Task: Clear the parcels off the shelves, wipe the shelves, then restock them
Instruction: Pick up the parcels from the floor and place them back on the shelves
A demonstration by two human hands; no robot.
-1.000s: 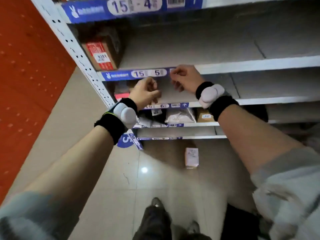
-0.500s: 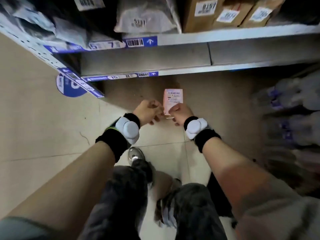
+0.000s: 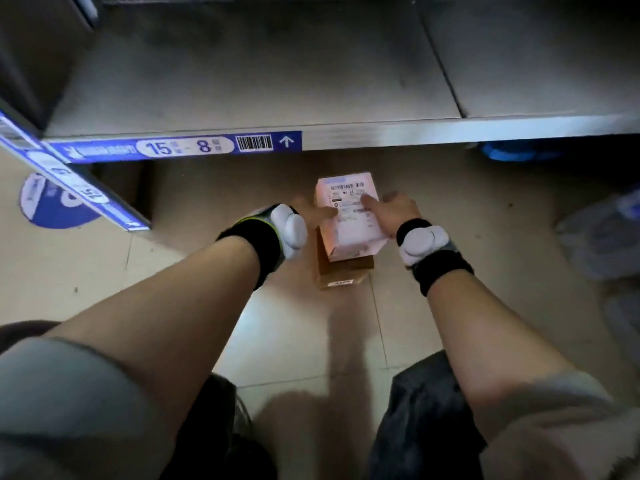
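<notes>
My left grip (image 3: 313, 213) and right grip (image 3: 396, 209) clasp the pink parcel (image 3: 351, 225) from either side, thumbs on its label. It sits atop a brown box (image 3: 343, 273) on the floor (image 3: 104, 271), just in front of the shelf (image 3: 242, 81) marked 15-8.

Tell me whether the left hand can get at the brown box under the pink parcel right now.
Probably yes, at its side only. The brown box lies under the pink parcel, which covers its top; the left hand sits right beside both, though it is holding the parcel.
</notes>
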